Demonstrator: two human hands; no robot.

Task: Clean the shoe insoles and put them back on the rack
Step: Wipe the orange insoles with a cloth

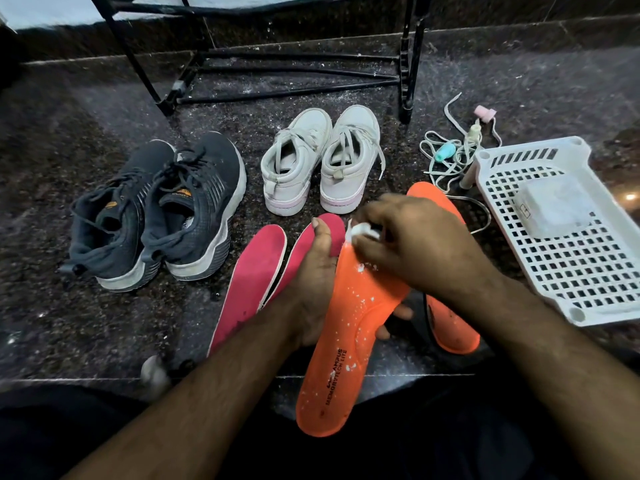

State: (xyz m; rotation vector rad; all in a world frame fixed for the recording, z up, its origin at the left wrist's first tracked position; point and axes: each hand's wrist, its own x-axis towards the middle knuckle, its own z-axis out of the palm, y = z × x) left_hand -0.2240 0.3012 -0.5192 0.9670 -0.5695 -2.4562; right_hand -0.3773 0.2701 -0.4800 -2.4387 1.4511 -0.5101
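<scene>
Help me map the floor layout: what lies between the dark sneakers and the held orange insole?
In the head view, two pink insoles lie side by side on the floor between the dark sneakers and the orange insole held by the left hand.

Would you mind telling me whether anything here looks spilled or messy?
Yes: white flecks dot the orange insole held by the left hand, and similar white specks are scattered over the dark floor near the rack.

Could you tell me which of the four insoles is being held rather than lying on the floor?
The orange insole with printed lettering, flecked white; the left hand grips it. The other orange one and both pink ones lie flat.
</scene>
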